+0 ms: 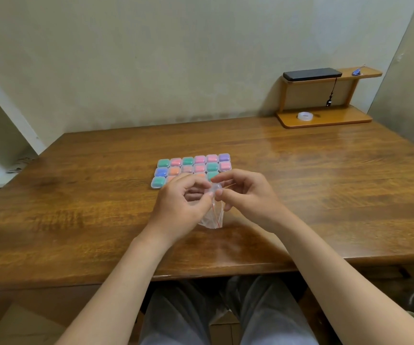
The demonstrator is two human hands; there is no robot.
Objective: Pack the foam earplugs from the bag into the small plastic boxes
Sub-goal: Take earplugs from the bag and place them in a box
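My left hand [181, 207] and right hand [248, 195] each keep a pinching grip on the zip bag [213, 220], so I fear a sudden tug could scatter the small plastic boxes [188, 161] just beyond.

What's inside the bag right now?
The bag looks empty in its clear lower part; the left hand and right hand, pinching it, cover its top.

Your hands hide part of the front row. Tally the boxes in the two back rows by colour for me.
Green boxes: 3
Blue box: 1
Purple box: 1
Pink to orange boxes: 7
Total: 12
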